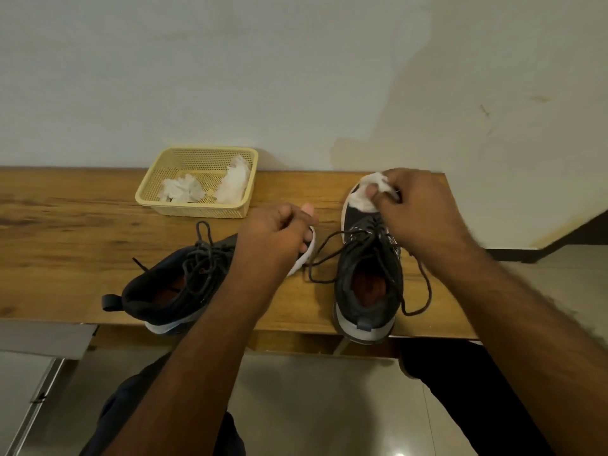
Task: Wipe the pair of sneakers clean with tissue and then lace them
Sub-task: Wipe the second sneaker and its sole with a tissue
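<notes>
Grip: left hand [276, 232] curled round toe of left sneaker [171, 287], tipped on side, laces loose, heel overhanging near edge of wooden bench [65, 225]. Yellow basket [197, 205] far left, holding crumpled tissues [181, 189]. Right sneaker [368, 281] upright, laces untied. Right hand [418, 209] pinching white tissue [365, 195] against its toe, far right.

Pale stained wall [296, 77], wooden bench [65, 225], glossy tiled floor [312, 406]
</notes>
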